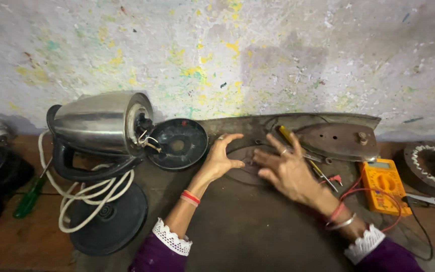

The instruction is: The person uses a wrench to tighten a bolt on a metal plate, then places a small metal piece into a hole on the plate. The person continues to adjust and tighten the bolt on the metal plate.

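Observation:
My left hand (220,157) and my right hand (284,168) rest with spread fingers on a flat dark oval metal plate (246,174) lying on a brown mat (247,226). The left fingertips touch its upper left rim, while the right hand covers its right side. Neither hand grips anything. A yellow-handled screwdriver (298,151) lies just behind the right hand, partly hidden by its fingers. Both wrists wear bangles, and the sleeves are purple with white lace cuffs.
A steel electric kettle (101,123) lies on its side at left, wires showing, its black bottom cover (177,143) beside it. Its round base (109,221) with white cord sits below. A green screwdriver (30,196), an iron soleplate (338,141), a yellow multimeter (384,184) and a motor stator (434,166) surround the mat.

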